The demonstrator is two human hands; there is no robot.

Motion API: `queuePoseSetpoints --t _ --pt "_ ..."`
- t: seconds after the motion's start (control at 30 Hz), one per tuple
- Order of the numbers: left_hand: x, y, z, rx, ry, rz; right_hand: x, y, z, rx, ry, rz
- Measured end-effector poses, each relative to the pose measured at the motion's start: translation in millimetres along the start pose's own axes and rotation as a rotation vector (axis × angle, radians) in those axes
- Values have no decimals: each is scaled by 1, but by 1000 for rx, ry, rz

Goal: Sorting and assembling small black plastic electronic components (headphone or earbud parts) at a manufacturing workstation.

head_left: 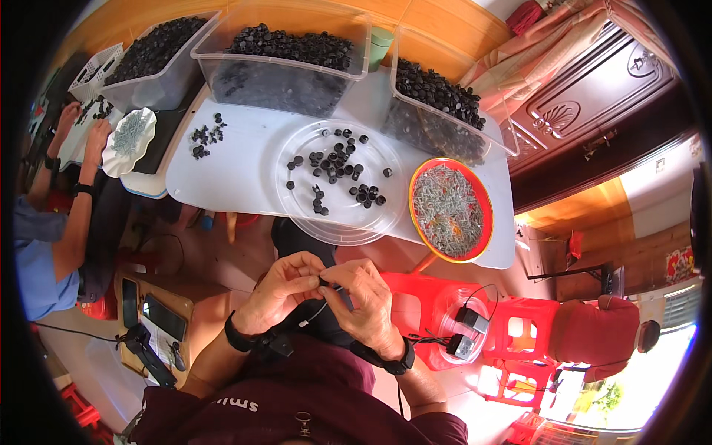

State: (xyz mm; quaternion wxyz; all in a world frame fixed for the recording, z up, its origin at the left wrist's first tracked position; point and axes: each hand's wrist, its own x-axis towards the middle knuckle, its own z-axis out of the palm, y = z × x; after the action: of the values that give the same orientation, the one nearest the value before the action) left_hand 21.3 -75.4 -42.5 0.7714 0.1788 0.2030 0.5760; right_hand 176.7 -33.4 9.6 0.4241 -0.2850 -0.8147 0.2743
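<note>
My left hand and my right hand meet in front of my chest, just short of the table's near edge. Between their fingertips is a small black plastic part, pinched from both sides and mostly covered by the fingers. Beyond them, a round clear plastic tray carries many loose black caps. To its right, a red-rimmed bowl is full of small silver screws or nails; their exact kind is too small to tell.
Clear plastic bins of black parts line the table's far side. A small pile of black pieces lies left. Another person's hands work at far left beside a white dish. Red stools stand right, near a seated person.
</note>
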Motion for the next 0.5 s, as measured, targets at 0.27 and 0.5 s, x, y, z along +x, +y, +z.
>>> queuePoseSetpoints --t 0.27,0.5 --pt "-8 2 -7 112 25 40 21 93 -81 -482 252 260" --pt "-12 -3 2 232 95 18 23 155 -116 -725 119 352"
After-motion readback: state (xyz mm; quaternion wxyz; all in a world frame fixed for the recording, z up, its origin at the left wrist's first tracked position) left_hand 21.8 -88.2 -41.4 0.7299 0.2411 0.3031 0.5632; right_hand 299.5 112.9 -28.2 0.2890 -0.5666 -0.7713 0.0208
